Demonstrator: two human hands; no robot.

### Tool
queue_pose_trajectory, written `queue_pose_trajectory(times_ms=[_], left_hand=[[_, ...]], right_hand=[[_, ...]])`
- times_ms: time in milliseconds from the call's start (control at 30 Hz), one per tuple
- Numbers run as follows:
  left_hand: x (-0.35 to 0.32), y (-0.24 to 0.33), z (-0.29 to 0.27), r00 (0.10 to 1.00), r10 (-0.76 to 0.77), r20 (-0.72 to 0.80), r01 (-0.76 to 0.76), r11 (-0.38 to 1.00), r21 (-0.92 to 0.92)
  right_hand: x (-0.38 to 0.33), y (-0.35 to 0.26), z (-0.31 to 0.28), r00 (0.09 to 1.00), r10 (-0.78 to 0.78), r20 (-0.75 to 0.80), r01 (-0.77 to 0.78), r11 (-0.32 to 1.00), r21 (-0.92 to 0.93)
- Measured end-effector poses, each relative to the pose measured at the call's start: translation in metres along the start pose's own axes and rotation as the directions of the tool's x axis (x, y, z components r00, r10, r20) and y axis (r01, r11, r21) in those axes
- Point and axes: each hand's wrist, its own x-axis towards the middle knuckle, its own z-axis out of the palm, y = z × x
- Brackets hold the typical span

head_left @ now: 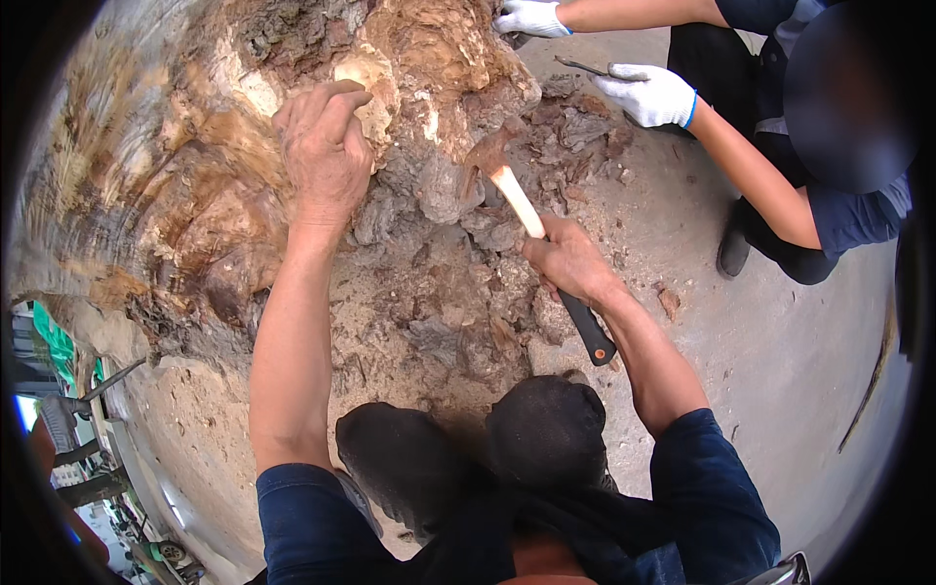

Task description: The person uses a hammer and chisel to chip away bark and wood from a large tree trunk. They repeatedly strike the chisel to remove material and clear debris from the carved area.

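A large, rough log or stump [185, 210] with brown, gnarled wood and flaking bark fills the upper left. My left hand [327, 146] is up against its face, fingers curled; whatever they may hold is hidden behind them. Just right of those fingertips is a pale, freshly exposed patch of wood [369, 83]. My right hand [570, 261] grips a hammer [517, 200] by its handle, which is pale near the head and black at the grip end. Its rusty head points up and left, over the loose bark beside the log.
Bark pieces [585, 136] and crumbs litter the concrete floor [770, 390]. At upper right a co-worker in white gloves [648, 95] holds a thin dark tool [580, 66] beside the log. My knees [546, 429] are bent below my hands. A stick [868, 380] lies far right.
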Motion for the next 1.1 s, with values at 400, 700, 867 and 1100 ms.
queue_pose_trajectory(times_ms=[400,700,867,1100], left_hand=[[-0.025,0.059,0.016,0.846,0.233,0.479,-0.344,0.926,0.157],[-0.078,0.082,0.065,0.679,0.2,0.707,-0.385,0.916,0.111],[-0.089,0.096,0.05,0.617,0.217,0.757,-0.367,0.93,0.033],[-0.06,0.088,0.066,0.652,0.132,0.746,-0.333,0.935,0.125]], right_hand=[[-0.008,0.127,0.02,0.967,0.254,-0.027,-0.25,0.962,0.111],[-0.022,0.178,0.032,0.935,0.345,-0.08,-0.337,0.936,0.101],[-0.022,0.244,0.05,0.972,0.193,-0.132,-0.186,0.98,0.066],[-0.031,0.254,0.056,0.933,0.36,-0.008,-0.354,0.922,0.156]])
